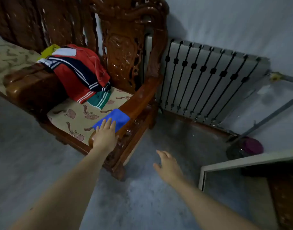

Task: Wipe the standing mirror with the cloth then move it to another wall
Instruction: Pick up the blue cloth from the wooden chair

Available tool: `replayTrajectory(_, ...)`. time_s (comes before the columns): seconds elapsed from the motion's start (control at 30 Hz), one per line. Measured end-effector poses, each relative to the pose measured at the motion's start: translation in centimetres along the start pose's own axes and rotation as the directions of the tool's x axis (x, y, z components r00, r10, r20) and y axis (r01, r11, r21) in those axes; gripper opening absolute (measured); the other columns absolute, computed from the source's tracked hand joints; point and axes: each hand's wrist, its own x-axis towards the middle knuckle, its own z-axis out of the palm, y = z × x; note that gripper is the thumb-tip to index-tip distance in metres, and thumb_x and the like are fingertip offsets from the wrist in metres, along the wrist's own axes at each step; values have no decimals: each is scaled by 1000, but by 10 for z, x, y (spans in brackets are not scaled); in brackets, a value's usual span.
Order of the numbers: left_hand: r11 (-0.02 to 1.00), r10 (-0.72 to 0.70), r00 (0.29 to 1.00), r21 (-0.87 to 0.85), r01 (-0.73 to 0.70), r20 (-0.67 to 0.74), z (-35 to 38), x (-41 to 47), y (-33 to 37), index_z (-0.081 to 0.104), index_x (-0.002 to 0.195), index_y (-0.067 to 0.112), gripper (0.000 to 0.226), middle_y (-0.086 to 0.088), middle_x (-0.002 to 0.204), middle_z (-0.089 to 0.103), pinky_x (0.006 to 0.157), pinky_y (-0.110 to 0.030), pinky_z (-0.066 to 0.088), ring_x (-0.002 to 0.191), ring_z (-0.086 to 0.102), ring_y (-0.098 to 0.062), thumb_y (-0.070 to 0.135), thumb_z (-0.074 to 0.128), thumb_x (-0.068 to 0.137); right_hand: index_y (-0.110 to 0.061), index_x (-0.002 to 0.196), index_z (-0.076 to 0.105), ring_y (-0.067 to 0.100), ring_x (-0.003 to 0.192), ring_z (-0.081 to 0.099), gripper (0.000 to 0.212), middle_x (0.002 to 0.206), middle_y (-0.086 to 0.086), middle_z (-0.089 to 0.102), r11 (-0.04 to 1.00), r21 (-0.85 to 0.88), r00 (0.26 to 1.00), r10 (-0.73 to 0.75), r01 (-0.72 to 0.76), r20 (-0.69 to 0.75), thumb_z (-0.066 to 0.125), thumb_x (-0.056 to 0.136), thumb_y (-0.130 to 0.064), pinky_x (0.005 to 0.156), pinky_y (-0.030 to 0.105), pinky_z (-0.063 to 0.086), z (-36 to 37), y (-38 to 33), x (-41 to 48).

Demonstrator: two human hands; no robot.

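Reaching forward with fingers spread and nothing in it, the right hand (169,165) hovers above the grey concrete floor (142,205), released. Just beside it to the right stands the white-framed standing mirror (242,162), its top corner showing at the lower right edge of the view. Farther out, the left hand (105,135) lies flat with fingers extended, its fingertips resting on the folded blue cloth (116,117); it presses rather than grips. That cloth is draped over the front end of the right armrest of the carved glossy brown wooden armchair (125,47). Red, navy and green striped clothes (79,75) pile on the patterned beige seat cushion (72,117). Beyond, a grey ribbed radiator (208,80) lines the pale wall (242,22).
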Motion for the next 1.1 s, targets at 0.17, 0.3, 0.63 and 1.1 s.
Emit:
replayTrajectory(0.17,999,-36,999,7,36,5,14,18,-2,18,150,13,63,-8,158,20,112,-45,31,143,26,-29,24,48,96,-18,143,38,24,134,40,51,150,5,35,994,79,994,75,-81,75,51,95,-28,108,32,35,14,8,20)
replayTrajectory(0.3,992,-70,995,99,77,-69,25,28,-2,22,148,11,63,-11,146,39,89,-41,50,130,42,-30,8,50,93,-16,140,43,22,132,42,46,146,6,41,996,74,996,39,-45,81,51,95,-26,106,28,35,21,15,28)
replayTrajectory(0.63,992,-118,980,12,122,-158,5,36,13,55,111,2,30,-17,121,53,69,-42,49,97,58,-34,-8,47,84,-15,136,47,20,131,44,43,144,7,43,994,102,999,29,-31,21,53,94,-22,105,22,28,3,31,26)
replayTrajectory(1.1,443,-212,940,-832,335,266,-60,-17,122,52,76,7,15,-11,72,47,53,-31,35,59,46,-21,10,48,91,-20,131,53,16,119,51,40,137,2,49,980,197,976,16,28,-218,57,91,-21,89,10,29,-90,60,-54)
